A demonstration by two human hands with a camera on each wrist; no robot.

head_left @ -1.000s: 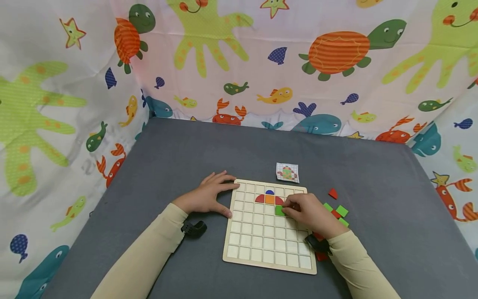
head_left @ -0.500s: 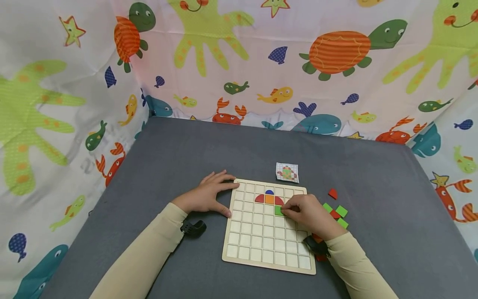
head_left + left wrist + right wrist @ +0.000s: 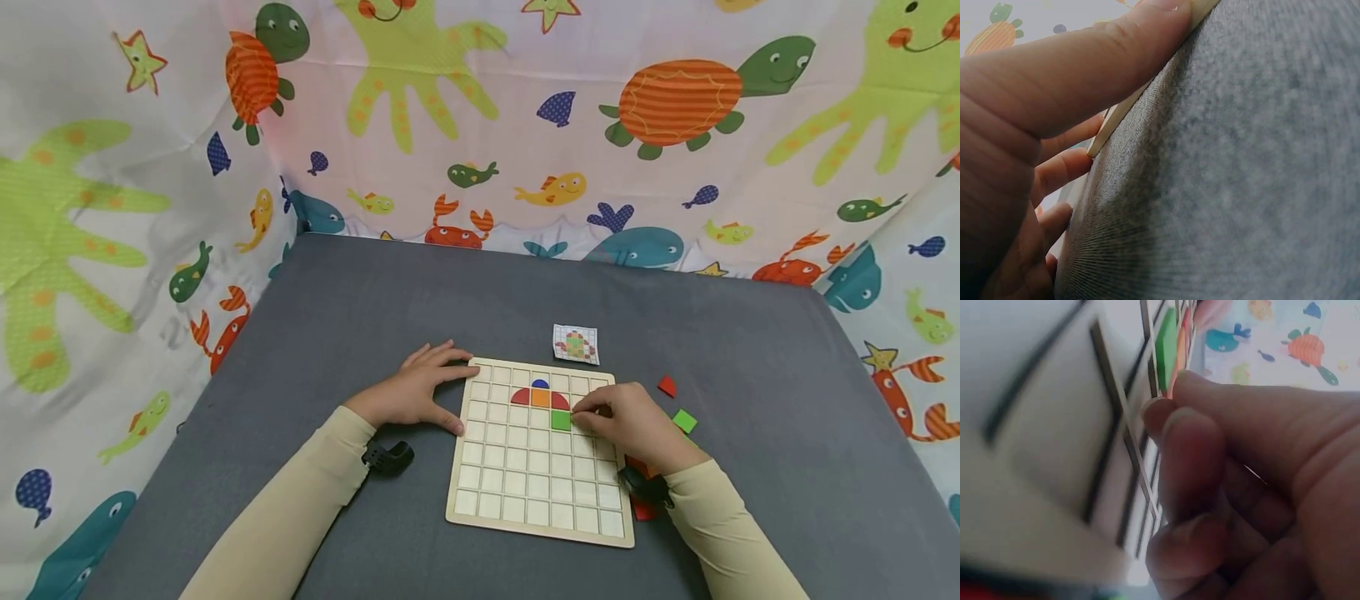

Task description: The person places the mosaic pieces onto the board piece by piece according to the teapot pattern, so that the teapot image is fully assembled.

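Note:
A wooden grid board (image 3: 517, 483) lies on the grey table. My left hand (image 3: 416, 390) rests at its upper left, fingers spread, thumb and fingertips touching the edge; the left wrist view shows the thumb along the board's side. My right hand (image 3: 626, 421) hovers at the board's right, fingers bent and thumb close to the index finger, with nothing visible between them. Just left of its fingertips a green square (image 3: 560, 420) lies in a cell. Above that are an orange square (image 3: 540, 398), a red quarter-round piece (image 3: 521, 397) on each side, and a blue half-round piece (image 3: 540, 384).
A small printed picture card (image 3: 576, 344) lies behind the board. To the right are a red triangle (image 3: 667, 386) and a loose green square (image 3: 684, 421). Red pieces (image 3: 643, 508) lie partly hidden under the right wrist. A patterned cloth (image 3: 450, 108) surrounds the table.
My right hand has let go of the green square and shifted slightly right, covering some loose pieces. The square stays in its cell. My left hand has not moved.

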